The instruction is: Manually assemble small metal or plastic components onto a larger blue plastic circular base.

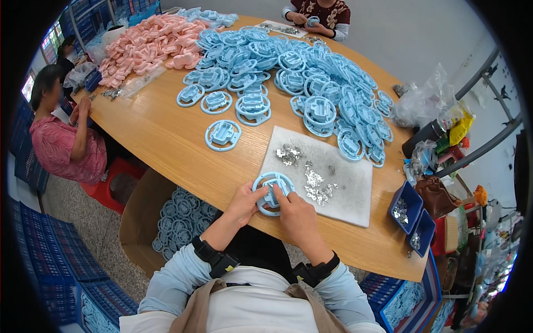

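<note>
Between my two hands, at the near edge of the wooden table [161,141], is a light blue round plastic part [273,181] like a small steering wheel. My left hand [244,202] grips its left side, thumb on the middle block. My right hand [297,213] closes on its right side, with the thumb pressing the middle. Whether a small metal piece sits under the thumbs cannot be made out. Just beyond lies a white foam sheet [350,205] with small silvery metal pieces [319,191] in loose heaps. One more blue wheel part [222,135] lies to the left of the sheet.
Blue wheel parts [322,72] pile up at the table's far side, beside a pink heap [150,47]. Blue bins [405,206] with metal pieces stand right. A cardboard box [139,244] of blue parts stands below left. Other people [66,133] sit left and across.
</note>
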{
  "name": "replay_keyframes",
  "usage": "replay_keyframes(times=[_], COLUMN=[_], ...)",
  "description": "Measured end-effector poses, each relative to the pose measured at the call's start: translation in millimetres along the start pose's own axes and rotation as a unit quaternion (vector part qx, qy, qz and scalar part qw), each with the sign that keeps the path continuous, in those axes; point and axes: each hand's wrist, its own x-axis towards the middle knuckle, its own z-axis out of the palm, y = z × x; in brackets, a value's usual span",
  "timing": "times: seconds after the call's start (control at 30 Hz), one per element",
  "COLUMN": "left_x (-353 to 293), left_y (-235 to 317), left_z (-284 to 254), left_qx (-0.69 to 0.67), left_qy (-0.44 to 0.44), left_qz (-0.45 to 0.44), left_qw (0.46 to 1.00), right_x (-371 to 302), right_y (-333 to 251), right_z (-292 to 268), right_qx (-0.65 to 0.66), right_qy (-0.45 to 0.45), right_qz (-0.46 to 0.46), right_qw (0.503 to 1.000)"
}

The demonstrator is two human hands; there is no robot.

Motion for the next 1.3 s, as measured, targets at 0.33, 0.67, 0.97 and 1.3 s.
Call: replay_keyframes(times=[0.33,0.67,0.97,1.3], left_x=[0,-3,-2,-2], left_y=[0,3,-4,0], left_z=[2,4,1,-8], left_qx=[0.013,0.011,0.06,0.008], left_qy=[0.021,0.02,0.008,-0.04], left_qz=[-0.004,-0.007,0.017,-0.024], left_qw=[1.0,1.0,0.998,0.999], right_x=[1,3,5,6], right_y=[2,-2,-18,16], right_z=[-1,-7,2,-12], right_qx=[0.016,-0.036,-0.117,0.236], right_qy=[-0.011,-0.047,-0.016,0.052], right_qz=[-0.004,-0.029,-0.037,0.07], right_qw=[1.0,0.998,0.992,0.968])
